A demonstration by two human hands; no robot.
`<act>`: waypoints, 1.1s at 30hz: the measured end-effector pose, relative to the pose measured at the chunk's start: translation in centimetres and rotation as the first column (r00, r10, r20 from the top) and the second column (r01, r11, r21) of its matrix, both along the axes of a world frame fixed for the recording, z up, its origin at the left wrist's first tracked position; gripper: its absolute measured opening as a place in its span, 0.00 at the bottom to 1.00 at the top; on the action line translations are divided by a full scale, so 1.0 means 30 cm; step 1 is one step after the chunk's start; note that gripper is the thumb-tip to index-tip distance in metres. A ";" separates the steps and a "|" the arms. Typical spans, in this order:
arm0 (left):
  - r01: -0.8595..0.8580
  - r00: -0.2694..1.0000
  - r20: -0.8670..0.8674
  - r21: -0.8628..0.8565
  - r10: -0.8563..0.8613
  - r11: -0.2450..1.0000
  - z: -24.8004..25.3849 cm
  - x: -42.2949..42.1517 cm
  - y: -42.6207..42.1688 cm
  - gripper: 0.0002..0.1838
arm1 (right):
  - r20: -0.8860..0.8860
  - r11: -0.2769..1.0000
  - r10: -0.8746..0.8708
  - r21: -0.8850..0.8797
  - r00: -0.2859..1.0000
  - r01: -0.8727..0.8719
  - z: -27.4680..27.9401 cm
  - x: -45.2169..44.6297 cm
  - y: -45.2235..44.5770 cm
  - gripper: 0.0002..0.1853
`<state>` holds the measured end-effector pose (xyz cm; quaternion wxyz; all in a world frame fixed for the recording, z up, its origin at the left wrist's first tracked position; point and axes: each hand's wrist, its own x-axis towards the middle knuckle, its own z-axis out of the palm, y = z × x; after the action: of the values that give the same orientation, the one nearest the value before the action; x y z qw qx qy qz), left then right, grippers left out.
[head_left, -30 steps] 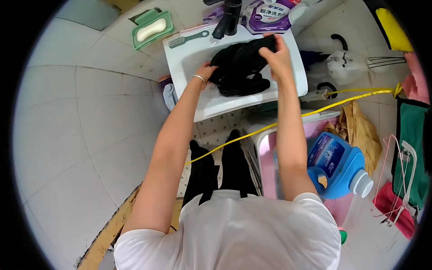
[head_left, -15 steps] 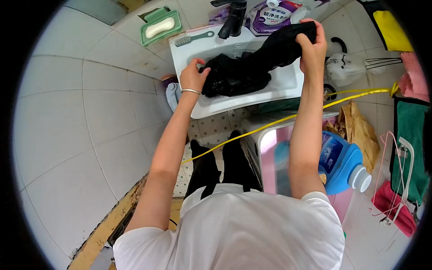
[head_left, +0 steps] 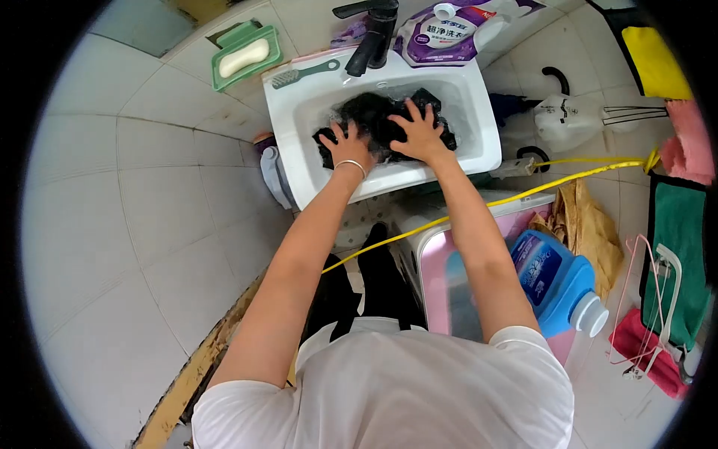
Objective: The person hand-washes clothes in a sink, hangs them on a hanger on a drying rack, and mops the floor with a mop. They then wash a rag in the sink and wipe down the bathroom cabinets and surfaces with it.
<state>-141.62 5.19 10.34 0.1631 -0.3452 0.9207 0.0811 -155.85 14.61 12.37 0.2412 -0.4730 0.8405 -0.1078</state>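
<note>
The left hand (head_left: 351,152) is open over the black cloth (head_left: 370,112), fingers spread and pressed down into it, a bangle (head_left: 351,164) around its wrist. The right hand (head_left: 420,138) lies just beside it at 3 o'clock, its fingers also spread wide on the cloth. Neither hand pinches a fold. The cloth is bunched and wet in the basin of the white sink (head_left: 298,168), with water around it.

Taking the cloth as the centre of the dial in the head view, the black faucet (head_left: 372,41) stands at 12 o'clock, and a purple detergent pouch (head_left: 441,36) is at 1 o'clock, behind the sink's far edge. At 10 o'clock, a grey-green brush (head_left: 305,72) lies on the rim; farther out that way, a white soap bar (head_left: 244,57) rests in a green dish (head_left: 222,78). A pale bottle (head_left: 274,176) is just outside the sink at 8 o'clock.

At 5 o'clock is a pink-topped appliance (head_left: 436,288). The blue jug (head_left: 553,280) on it tilts, white cap toward 4 o'clock. A yellow cord (head_left: 557,182) passes under the right forearm. Farther out at 4 o'clock are brown crumpled material (head_left: 591,232) and a green cloth (head_left: 677,251).
</note>
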 end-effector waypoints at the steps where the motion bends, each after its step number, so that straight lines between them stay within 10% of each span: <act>1: 0.039 0.998 0.054 0.009 -0.040 0.999 0.022 -0.003 -0.006 0.28 | 0.030 1.000 0.009 0.028 1.000 -0.010 -0.024 -0.003 -0.014 0.33; 12: 0.267 0.911 0.266 0.199 -0.314 0.943 -0.116 -0.107 -0.165 0.19 | -0.117 0.955 0.116 0.285 0.986 -0.078 -0.119 -0.026 -0.153 0.35; 14: 0.236 0.972 -0.005 -0.011 -0.236 0.972 -0.276 -0.084 -0.165 0.19 | -0.199 0.972 0.074 0.233 0.977 -0.026 -0.181 -0.032 -0.158 0.33; 21: 0.379 0.918 0.092 0.079 -0.385 0.922 -0.153 -0.128 -0.191 0.16 | -0.366 0.994 0.093 -0.014 0.926 -0.105 -0.297 -0.093 -0.186 0.30; 23: 0.230 0.960 0.118 0.180 -0.254 0.956 -0.102 -0.139 -0.195 0.17 | -0.060 0.984 -0.036 0.169 0.998 0.046 -0.186 -0.101 -0.225 0.28; 27: 0.195 0.981 -0.050 0.348 -0.190 0.917 -0.101 -0.107 -0.243 0.21 | 0.019 0.991 -0.127 0.050 0.992 0.126 -0.204 -0.168 -0.217 0.28; 29: 0.186 0.967 -0.236 0.395 -0.096 0.900 -0.059 -0.055 -0.242 0.27 | 0.523 0.973 -0.164 -0.052 0.837 0.223 -0.264 -0.211 -0.179 0.31; 33: 0.141 0.888 -0.443 0.511 0.120 0.848 0.026 0.012 -0.261 0.26 | 0.559 0.937 -0.188 -0.145 0.807 0.319 -0.096 -0.214 -0.120 0.34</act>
<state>-141.27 -2.65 11.14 0.0303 -0.2524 0.8760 0.4099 -162.28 11.01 9.49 0.3930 -0.3314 0.7764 -0.3646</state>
